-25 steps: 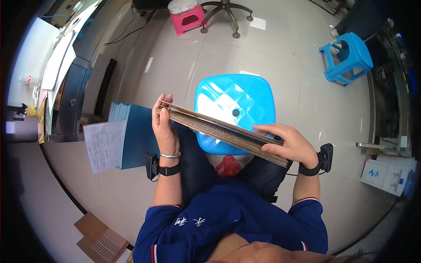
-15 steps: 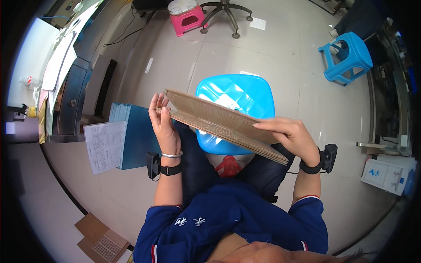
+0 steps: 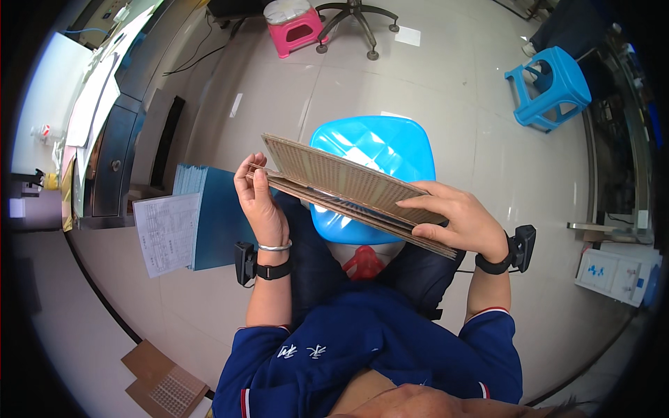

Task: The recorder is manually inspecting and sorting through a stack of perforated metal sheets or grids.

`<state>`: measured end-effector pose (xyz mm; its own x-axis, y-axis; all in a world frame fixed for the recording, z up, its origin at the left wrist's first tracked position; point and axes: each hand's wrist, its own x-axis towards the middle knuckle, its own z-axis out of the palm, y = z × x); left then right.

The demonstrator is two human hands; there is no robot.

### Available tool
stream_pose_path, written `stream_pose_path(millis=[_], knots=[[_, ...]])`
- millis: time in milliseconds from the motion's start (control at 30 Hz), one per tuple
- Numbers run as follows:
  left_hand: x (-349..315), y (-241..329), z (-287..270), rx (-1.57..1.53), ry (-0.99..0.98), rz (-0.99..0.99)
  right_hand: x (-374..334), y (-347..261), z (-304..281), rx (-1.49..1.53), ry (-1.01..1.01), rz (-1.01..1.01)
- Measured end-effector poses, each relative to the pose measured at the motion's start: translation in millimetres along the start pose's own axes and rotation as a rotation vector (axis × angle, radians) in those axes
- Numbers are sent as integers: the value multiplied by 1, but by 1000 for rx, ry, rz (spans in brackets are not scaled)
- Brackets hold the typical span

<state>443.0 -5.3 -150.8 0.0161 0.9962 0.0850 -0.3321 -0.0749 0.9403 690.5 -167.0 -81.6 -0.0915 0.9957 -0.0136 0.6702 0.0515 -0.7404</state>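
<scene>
A stack of thin brown boards [image 3: 348, 211] is held slantwise above my lap, its left end higher than its right. One board [image 3: 327, 171] at the far side leans away from the others, and its face shows rows of small marks. Between it and the nearer boards a gap opens. My left hand [image 3: 258, 191] grips the left end of the stack, thumb on the near side and fingers behind. At the right end my right hand [image 3: 463, 214] has its fingers on the leaning board and its thumb close to the nearer boards' top edge.
A blue stool [image 3: 376, 139] stands just beyond the boards, with a red object [image 3: 363, 263] below it. Blue panels [image 3: 226, 219] and a printed sheet [image 3: 167, 233] stand to the left. Farther off are a pink stool [image 3: 293, 31], a chair base [image 3: 355, 14] and another blue stool [image 3: 550, 90].
The far board has come up and tilted, so its marked face shows more and the gap looks different. My right thumb has moved down toward the nearer boards. My left hand has hardly moved.
</scene>
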Motion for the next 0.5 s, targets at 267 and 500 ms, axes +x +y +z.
stream_pose_path(millis=[267,500], knots=[[0,-3,-6,43,-37,12,0,-1,0,-14,-10,5],[-1,-4,-8,15,-31,-4,-1,-3,1,-40,-14,-11]])
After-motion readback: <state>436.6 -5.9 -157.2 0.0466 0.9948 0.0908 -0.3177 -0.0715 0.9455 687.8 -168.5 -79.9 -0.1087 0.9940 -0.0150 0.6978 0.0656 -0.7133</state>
